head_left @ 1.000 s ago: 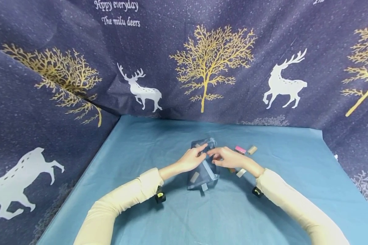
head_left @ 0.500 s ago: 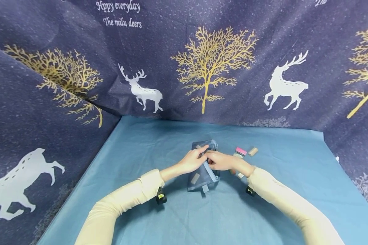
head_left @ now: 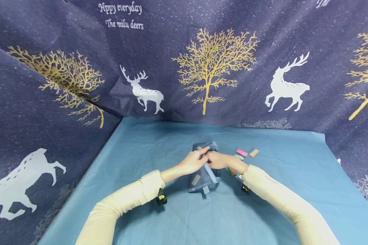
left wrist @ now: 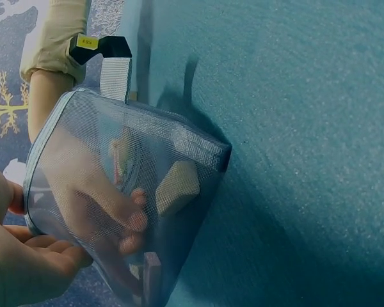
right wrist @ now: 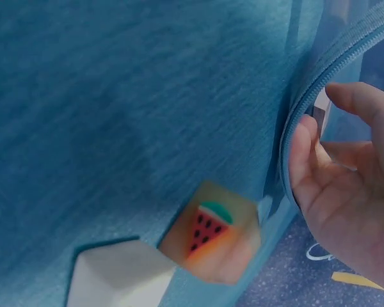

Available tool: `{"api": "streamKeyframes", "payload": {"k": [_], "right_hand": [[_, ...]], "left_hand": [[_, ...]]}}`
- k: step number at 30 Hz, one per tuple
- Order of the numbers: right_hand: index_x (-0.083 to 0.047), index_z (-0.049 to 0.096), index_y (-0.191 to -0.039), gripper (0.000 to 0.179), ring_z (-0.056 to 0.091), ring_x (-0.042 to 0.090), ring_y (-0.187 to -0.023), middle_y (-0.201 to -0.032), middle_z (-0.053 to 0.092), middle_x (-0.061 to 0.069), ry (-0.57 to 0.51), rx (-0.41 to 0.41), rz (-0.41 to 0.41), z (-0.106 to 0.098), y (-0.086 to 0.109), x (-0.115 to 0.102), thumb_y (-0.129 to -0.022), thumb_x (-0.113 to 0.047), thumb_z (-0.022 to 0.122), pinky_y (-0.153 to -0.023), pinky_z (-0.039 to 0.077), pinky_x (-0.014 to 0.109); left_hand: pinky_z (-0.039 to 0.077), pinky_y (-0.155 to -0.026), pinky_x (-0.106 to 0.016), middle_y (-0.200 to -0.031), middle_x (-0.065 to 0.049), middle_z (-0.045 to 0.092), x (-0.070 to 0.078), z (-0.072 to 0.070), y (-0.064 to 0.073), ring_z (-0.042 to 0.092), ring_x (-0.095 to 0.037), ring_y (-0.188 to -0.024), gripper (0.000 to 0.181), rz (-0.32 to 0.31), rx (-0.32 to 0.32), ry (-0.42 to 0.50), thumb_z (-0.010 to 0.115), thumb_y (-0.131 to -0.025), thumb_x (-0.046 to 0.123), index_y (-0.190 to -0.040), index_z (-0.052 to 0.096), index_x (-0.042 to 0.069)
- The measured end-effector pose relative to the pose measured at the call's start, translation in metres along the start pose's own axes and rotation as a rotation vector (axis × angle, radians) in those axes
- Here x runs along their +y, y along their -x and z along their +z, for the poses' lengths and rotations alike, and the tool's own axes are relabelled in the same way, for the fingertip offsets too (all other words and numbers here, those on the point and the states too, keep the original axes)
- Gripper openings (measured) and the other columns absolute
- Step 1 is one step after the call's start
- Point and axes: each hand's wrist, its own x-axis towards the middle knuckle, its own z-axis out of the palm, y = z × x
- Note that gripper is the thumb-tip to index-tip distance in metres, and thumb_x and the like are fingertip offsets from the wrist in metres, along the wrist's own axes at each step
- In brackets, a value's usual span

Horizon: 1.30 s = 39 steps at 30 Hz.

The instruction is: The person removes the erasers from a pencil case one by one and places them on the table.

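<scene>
My left hand [head_left: 192, 162] pinches the zip edge of a blue mesh zip pouch [head_left: 202, 173], which lies on the blue cloth. My right hand [head_left: 218, 160] reaches through the opening, its fingers loosely curled inside, and nothing shows between them. Through the mesh, the left wrist view shows a pale eraser-like block [left wrist: 178, 188] and a pinkish block [left wrist: 152, 275] below the right fingertips. In the right wrist view, the pouch's zip [right wrist: 293, 131] curves around the right hand. A block with a watermelon-slice print [right wrist: 211, 233] lies outside it, beside a white block [right wrist: 118, 275].
To the right of the pouch, a pink block [head_left: 242, 152] and a tan block [head_left: 254, 152] lie on the blue cloth [head_left: 184, 217]. A dark curtain [head_left: 239, 51] printed with deer and trees hangs behind and along the left.
My right hand has moved left from above the pouch into its opening. The left hand keeps its grip on the edge. The loose blocks stay where they were.
</scene>
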Motion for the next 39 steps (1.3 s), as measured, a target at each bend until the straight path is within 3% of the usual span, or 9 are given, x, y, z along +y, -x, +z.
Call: {"api": "streamKeyframes", "payload": {"k": [11, 15, 18, 23, 30, 39], "right_hand": [[-0.016, 0.044, -0.063, 0.022, 0.027, 0.004, -0.045, -0.051, 0.031, -0.009, -0.039, -0.017, 0.056, -0.0003, 0.0011, -0.0017, -0.075, 0.000, 0.053, -0.048, 0.027, 0.017], [-0.015, 0.049, -0.064, 0.019, 0.029, 0.003, -0.044, -0.050, 0.033, -0.009, -0.085, -0.024, 0.057, 0.0010, 0.0013, -0.0010, -0.079, -0.008, 0.059, -0.046, 0.028, 0.018], [-0.013, 0.059, -0.076, 0.010, 0.036, 0.002, -0.048, -0.056, 0.042, -0.009, -0.075, -0.009, 0.043, 0.0023, 0.0012, -0.0004, -0.081, -0.019, 0.065, -0.049, 0.034, 0.017], [-0.012, 0.065, -0.091, 0.016, 0.044, 0.001, -0.054, -0.067, 0.053, -0.007, -0.042, 0.004, 0.021, 0.0029, 0.0020, -0.0005, -0.082, -0.025, 0.066, -0.055, 0.040, 0.017], [-0.011, 0.065, -0.085, 0.013, 0.036, 0.001, -0.046, -0.054, 0.043, -0.008, -0.058, -0.009, 0.015, 0.0016, 0.0037, -0.0031, -0.083, -0.024, 0.065, -0.050, 0.035, 0.017], [-0.013, 0.067, -0.085, 0.008, 0.044, -0.001, -0.054, -0.063, 0.058, -0.003, -0.056, 0.063, -0.080, 0.0061, 0.0036, -0.0004, -0.081, -0.020, 0.068, -0.053, 0.041, 0.017]], "left_hand": [[0.025, -0.038, -0.020, -0.047, 0.004, 0.034, 0.0010, -0.0003, -0.0006, 0.025, -0.009, -0.036, 0.047, -0.013, -0.004, -0.014, 0.038, -0.096, 0.021, -0.142, 0.035, 0.011], [0.026, -0.038, -0.021, -0.047, 0.003, 0.035, 0.0009, -0.0004, -0.0005, 0.025, -0.008, -0.035, 0.047, -0.016, -0.002, -0.008, 0.038, -0.096, 0.021, -0.142, 0.035, 0.011], [0.026, -0.037, -0.021, -0.047, 0.003, 0.035, 0.0015, -0.0005, 0.0000, 0.025, -0.009, -0.036, 0.048, -0.010, -0.002, -0.002, 0.038, -0.096, 0.021, -0.142, 0.035, 0.011], [0.027, -0.036, -0.021, -0.047, 0.003, 0.036, 0.0013, -0.0002, 0.0002, 0.027, -0.009, -0.035, 0.047, -0.006, -0.003, 0.006, 0.038, -0.096, 0.021, -0.142, 0.035, 0.010], [0.031, -0.037, -0.022, -0.047, 0.003, 0.040, -0.0002, 0.0011, 0.0003, 0.034, -0.010, -0.036, 0.048, -0.007, -0.006, 0.002, 0.038, -0.096, 0.022, -0.142, 0.034, 0.009], [0.028, -0.037, -0.020, -0.047, 0.004, 0.037, -0.0004, -0.0001, -0.0002, 0.030, -0.009, -0.036, 0.048, 0.004, 0.014, -0.026, 0.039, -0.096, 0.023, -0.142, 0.034, 0.009]]}}
